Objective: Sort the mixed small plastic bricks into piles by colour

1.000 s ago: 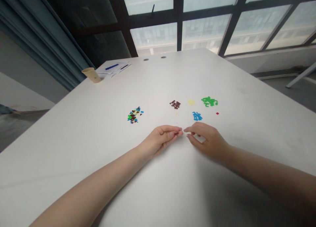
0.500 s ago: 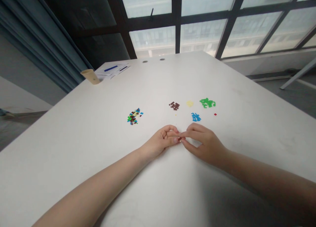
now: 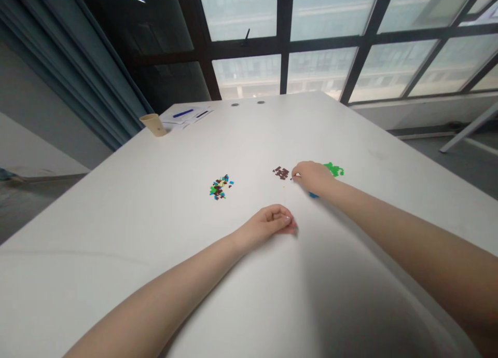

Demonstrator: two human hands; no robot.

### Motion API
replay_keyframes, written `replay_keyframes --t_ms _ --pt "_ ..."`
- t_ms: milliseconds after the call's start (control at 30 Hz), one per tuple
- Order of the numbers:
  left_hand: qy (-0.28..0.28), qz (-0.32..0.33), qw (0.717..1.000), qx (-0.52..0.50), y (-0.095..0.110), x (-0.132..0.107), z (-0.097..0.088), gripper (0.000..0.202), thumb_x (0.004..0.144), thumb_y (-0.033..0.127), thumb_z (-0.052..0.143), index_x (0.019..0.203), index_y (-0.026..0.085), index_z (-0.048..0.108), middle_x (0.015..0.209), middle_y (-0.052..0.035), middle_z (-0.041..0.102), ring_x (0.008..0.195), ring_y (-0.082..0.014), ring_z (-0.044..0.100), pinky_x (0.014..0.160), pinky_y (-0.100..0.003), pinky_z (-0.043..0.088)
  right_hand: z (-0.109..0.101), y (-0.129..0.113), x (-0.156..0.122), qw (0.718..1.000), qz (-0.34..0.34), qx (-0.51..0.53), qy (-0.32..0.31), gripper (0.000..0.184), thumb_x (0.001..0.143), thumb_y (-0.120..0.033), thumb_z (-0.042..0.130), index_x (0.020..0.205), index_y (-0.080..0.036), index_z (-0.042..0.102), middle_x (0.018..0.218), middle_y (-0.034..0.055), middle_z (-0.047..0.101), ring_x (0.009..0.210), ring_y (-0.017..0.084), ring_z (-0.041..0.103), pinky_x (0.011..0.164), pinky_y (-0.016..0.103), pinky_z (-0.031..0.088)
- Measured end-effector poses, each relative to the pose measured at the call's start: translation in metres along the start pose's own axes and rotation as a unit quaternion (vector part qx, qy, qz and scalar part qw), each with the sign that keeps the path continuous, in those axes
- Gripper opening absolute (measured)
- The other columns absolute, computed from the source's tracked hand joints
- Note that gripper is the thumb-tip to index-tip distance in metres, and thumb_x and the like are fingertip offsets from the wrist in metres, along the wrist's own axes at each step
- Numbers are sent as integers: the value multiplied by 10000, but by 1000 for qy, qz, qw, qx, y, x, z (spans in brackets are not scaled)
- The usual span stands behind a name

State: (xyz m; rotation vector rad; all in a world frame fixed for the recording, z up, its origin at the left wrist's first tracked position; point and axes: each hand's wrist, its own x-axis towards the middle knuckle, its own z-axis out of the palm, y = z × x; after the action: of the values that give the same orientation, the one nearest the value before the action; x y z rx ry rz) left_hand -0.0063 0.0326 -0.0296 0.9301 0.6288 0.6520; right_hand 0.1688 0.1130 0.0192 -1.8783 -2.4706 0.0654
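Note:
On the white table (image 3: 155, 202) my left hand (image 3: 272, 224) rests curled, its fingers closed, and what it holds is hidden. My right hand (image 3: 311, 175) reaches out to the small brown pile (image 3: 281, 172), fingertips pinched beside it on a tiny piece I cannot make out. This hand covers most of the blue pile (image 3: 313, 194) and the yellow one; the green pile (image 3: 333, 168) shows just behind it. A mixed heap of coloured pieces (image 3: 221, 187) lies to the left of both hands.
A tan paper cup (image 3: 154, 124) and papers with blue pens (image 3: 189, 114) sit at the table's far left corner. Large dark-framed windows stand behind the table. A grey-blue curtain hangs at the left.
My right hand left my left hand's fingertips and went forward to the brown pile. The left hand stayed, curling tighter. The view tilted down slightly.

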Motion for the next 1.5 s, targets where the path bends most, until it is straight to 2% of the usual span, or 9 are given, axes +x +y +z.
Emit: replay_keyframes --t_ms 333,467,533,667,867,1100,1233,1433,1500 --pt "-11 3 999 32 0 0 3 251 671 316 682 753 115 557 729 -48 619 686 -122 583 722 -285 429 18 -5 26 999 44 -29 -8 236 805 -306 511 897 -174 683 882 114 666 801 200 602 634 255 388" --pt "52 58 979 188 19 -1 -11 184 742 308 589 823 143 575 763 -57 633 701 -144 570 690 -279 413 13 -5 16 999 33 -32 16 264 839 -320 458 902 -178 671 902 106 651 822 194 590 640 255 384" --pt "143 126 914 357 37 -5 -30 147 763 252 546 850 157 615 805 -65 637 775 -171 554 716 -279 389 9 -9 -2 999 16 -29 29 277 858 -309 414 915 -194 660 920 91 640 822 192 584 628 259 379" --pt "346 188 679 619 64 -13 -79 178 784 195 493 881 175 642 917 -79 588 956 -238 459 829 -346 311 9 -22 -59 997 -58 5 49 264 860 -291 401 842 -201 649 815 49 629 749 170 574 613 260 365" --pt "364 161 637 661 61 -12 -108 136 755 254 547 745 168 652 928 -114 553 992 -311 410 810 -429 279 38 -37 -129 980 -160 111 30 231 839 -216 422 709 -170 607 670 30 581 664 140 523 643 267 353" --pt "338 137 567 739 54 -5 -106 184 776 239 491 777 190 669 958 -116 591 957 -304 446 796 -443 287 49 -36 -130 952 -243 172 69 204 818 -180 434 633 -183 520 590 -8 494 596 117 418 599 262 302" --pt "294 179 614 710 57 -3 -90 207 789 236 469 847 181 660 915 -106 593 903 -250 485 804 -386 333 47 -32 -130 933 -291 198 74 208 808 -176 444 608 -184 504 566 -12 456 581 117 379 574 268 280" --pt "136 118 913 366 29 1 -26 224 790 330 527 925 176 617 804 -47 610 733 -139 541 690 -255 405 49 -27 -133 927 -310 203 58 185 795 -182 459 620 -193 517 566 -16 455 576 121 374 567 270 276" --pt "89 70 970 217 17 -2 -9 215 778 335 556 907 172 612 811 -42 619 709 -118 552 693 -242 413 49 -27 -133 923 -322 203 56 181 790 -186 467 616 -196 514 575 -15 463 577 118 379 572 266 281"
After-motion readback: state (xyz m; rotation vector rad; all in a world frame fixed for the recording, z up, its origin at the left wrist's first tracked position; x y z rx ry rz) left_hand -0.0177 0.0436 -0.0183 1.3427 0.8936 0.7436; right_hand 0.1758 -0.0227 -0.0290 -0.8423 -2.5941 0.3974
